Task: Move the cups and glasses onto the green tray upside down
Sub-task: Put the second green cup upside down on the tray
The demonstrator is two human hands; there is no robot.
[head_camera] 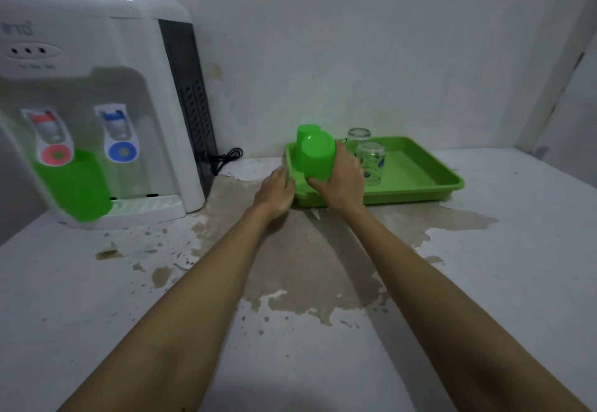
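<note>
A green tray (416, 178) lies on the counter against the back wall. My right hand (342, 178) grips a green plastic cup (318, 156), base up, over the tray's near left corner. Another green cup (305, 132) stands upside down just behind it. Two clear glasses (371, 161) (358, 135) with blue print rest upside down on the tray, right of the cups. My left hand (274, 191) sits at the tray's left edge, fingers curled; something clear seems to be in it, but I cannot tell. A further green cup (76, 185) stands on the dispenser's drip tray.
A white water dispenser (97, 94) fills the left side, with its black cable (226, 157) coiled by the wall. The counter (484, 282) is white with worn brown patches. A wall corner closes in the right side.
</note>
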